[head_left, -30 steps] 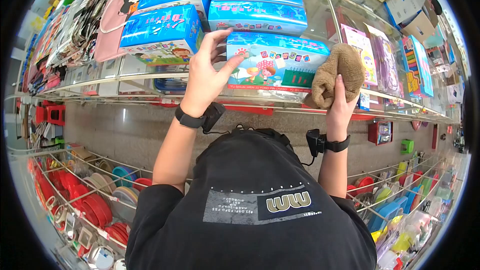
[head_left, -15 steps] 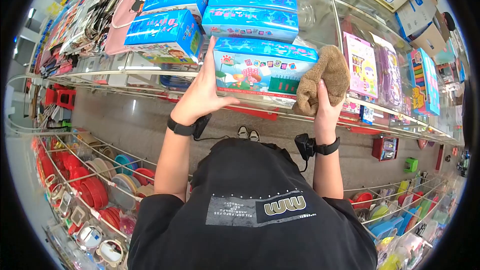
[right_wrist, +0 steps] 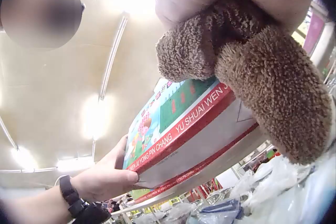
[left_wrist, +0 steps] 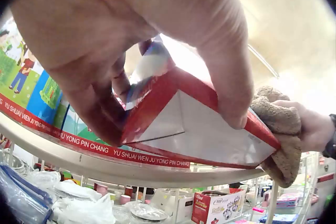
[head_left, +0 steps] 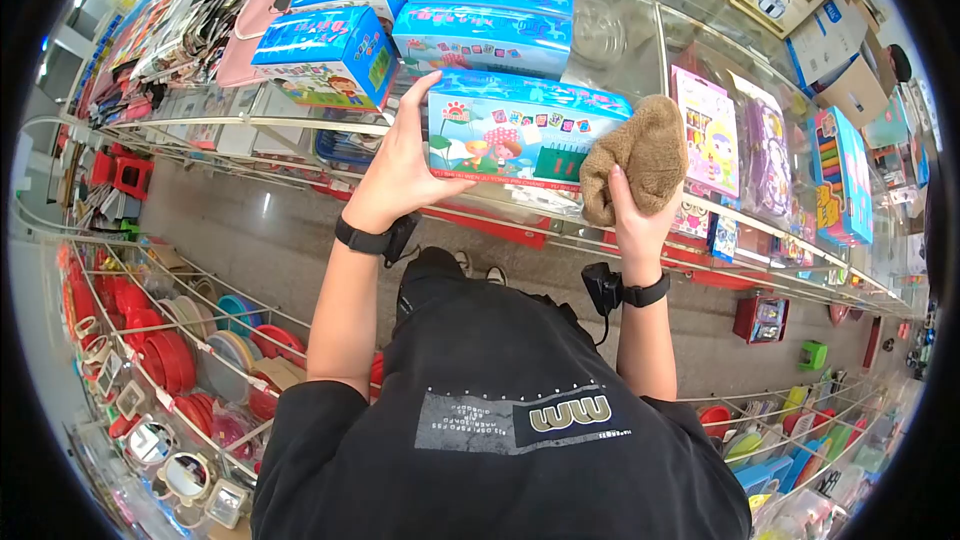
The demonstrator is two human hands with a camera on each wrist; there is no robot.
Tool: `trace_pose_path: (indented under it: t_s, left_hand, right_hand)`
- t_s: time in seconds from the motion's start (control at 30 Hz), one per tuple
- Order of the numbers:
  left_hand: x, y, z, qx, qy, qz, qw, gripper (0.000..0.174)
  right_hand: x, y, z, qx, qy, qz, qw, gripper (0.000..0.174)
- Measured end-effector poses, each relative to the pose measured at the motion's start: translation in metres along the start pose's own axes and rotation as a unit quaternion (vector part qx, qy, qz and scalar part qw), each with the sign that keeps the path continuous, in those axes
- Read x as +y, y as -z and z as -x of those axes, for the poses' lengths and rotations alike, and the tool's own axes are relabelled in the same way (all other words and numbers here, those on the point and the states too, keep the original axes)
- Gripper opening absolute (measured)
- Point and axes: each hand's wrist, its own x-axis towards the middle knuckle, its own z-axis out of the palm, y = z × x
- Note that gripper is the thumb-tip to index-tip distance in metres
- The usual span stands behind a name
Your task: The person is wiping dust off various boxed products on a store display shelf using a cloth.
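Note:
My left hand [head_left: 398, 162] grips the left end of a blue cartoon-printed box [head_left: 510, 135], its thumb along the lower front edge and its fingers round the end. In the left wrist view the white, red-bordered underside of the box [left_wrist: 210, 134] shows, tilted up off the shelf edge. A bunched brown towel [head_left: 645, 155] is in my right hand [head_left: 642, 230], with the thumb on its near side. That towel covers the right end of the box; in the right wrist view its pile [right_wrist: 278, 87] overlaps the front face.
Behind the box, matching blue boxes [head_left: 485, 35] stand in rows, with another one [head_left: 325, 60] at left. A pink boxed set [head_left: 708, 130] stands to the right on the glass shelf. The shelf's front rail [head_left: 300, 130] runs below. A rack of red bowls [head_left: 165, 360] is behind me.
My left thumb has gone from the front of the box to its lower edge. Box and towel have shifted a little left in the head view, and the box now sits apart from the row behind.

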Motion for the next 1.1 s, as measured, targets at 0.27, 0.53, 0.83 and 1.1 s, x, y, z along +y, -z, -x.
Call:
trace_pose_path:
  t_s: [0.27, 0.53, 0.83, 1.1]
  left_hand:
    - [0.007, -0.007, 0.002, 0.013, -0.043, 0.026, 0.999, 0.126]
    - [-0.004, -0.028, -0.016, 0.087, -0.236, -0.092, 0.963, 0.112]
    - [-0.003, -0.027, -0.013, 0.063, -0.082, -0.003, 0.995, 0.098]
    - [0.006, -0.037, -0.008, 0.101, -0.189, -0.03, 0.976, 0.09]
  right_hand:
    - [-0.02, 0.019, -0.018, 0.067, 0.165, 0.102, 0.979, 0.07]
    - [-0.037, 0.023, -0.043, 0.01, 0.065, 0.076, 0.995, 0.063]
    - [-0.049, 0.024, -0.046, -0.02, 0.178, 0.14, 0.974, 0.058]
    - [-0.085, 0.007, -0.047, -0.077, 0.234, 0.338, 0.908, 0.065]
